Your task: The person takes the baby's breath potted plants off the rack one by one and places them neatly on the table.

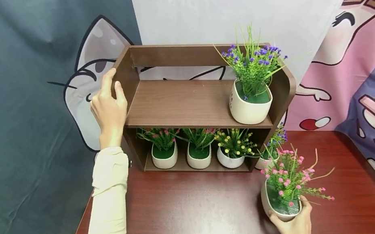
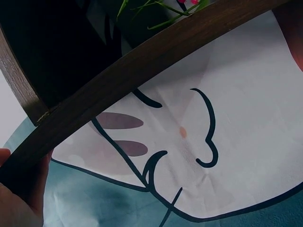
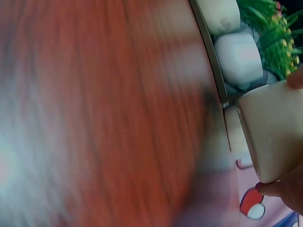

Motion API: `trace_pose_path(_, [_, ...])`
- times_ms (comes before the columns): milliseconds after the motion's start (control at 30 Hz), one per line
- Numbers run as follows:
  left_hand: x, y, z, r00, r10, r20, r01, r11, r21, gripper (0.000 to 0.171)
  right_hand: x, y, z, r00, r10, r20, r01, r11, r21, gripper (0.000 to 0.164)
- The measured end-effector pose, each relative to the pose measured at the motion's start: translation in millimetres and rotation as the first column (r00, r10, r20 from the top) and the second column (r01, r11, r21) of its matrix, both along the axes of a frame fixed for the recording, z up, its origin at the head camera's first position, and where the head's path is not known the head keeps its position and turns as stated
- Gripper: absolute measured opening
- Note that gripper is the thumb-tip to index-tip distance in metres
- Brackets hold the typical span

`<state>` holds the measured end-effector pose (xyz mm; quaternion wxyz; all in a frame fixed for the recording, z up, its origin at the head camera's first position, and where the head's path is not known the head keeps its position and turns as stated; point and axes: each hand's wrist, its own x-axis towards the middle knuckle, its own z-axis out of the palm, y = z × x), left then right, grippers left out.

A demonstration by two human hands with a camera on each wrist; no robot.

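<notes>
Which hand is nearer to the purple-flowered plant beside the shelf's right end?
Right. The right hand holds a pink-flowered plant in front of the purple-flowered plant; the left hand grips the shelf's left side panel.

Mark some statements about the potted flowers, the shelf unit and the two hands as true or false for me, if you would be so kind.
1. The right hand holds a pink-flowered plant by its pot. True.
2. The left hand holds the yellow-flowered plant. False: the left hand is on the left side panel, and that plant stands on the lower shelf.
3. A purple-flowered plant stands at the right end of the upper shelf. True.
4. Five pots stand on the lower shelf. False: three pots are visible there.
5. Another purple-flowered plant stands beside the shelf unit, to its right. True.
</notes>
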<state>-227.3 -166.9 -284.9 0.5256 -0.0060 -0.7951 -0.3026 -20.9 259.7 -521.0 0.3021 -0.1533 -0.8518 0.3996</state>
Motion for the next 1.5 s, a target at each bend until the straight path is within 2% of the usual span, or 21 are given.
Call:
trace_pose_path(333, [0.4,-2,-1.0,0.999,0.001,0.050,0.000,1.000,-0.015,0.030,-5.1,30,-2.2,0.998,-0.061,0.023,0.061,0.997,-0.036,0.094])
trace_pose_path(633, [-0.3,-2,-1.1,0.998,0.002,0.057,-0.002,1.000,-0.006,0.030,-21.9,47,1.5,0.996,-0.080,0.049,0.084,0.994,-0.074,0.092])
trace_pose_path(833, [-0.8,-3,-0.5,0.999,0.004,0.054,-0.004,1.000,-0.008,0.030,-36.8,57,1.8,0.996,-0.065,0.064,0.070,0.995,-0.069,0.090])
trace_pose_path(1000, [-1.0,-2,-2.1,0.999,0.003,0.054,-0.002,1.000,-0.018,0.030,-52.7,69,3.9,0.997,-0.037,0.065,0.043,0.995,-0.089,0.088])
trace_pose_path(1167, [-1.1,-2,-3.3,0.999,0.000,0.040,0.001,1.000,-0.029,0.030,-75.4,82,8.5,0.996,-0.011,0.085,0.021,0.994,-0.112,0.088])
trace_pose_path(1367, [-1.7,-4,-0.1,1.000,0.000,0.019,0.001,1.000,-0.031,0.030,-107.2,91,9.7,0.996,0.052,0.073,-0.045,0.994,-0.098,0.088])
trace_pose_path(1500, [0.5,-2,-1.7,1.000,-0.008,0.016,0.008,1.000,-0.028,0.030,-121.2,98,8.7,0.994,0.073,0.081,-0.067,0.995,-0.074,0.088])
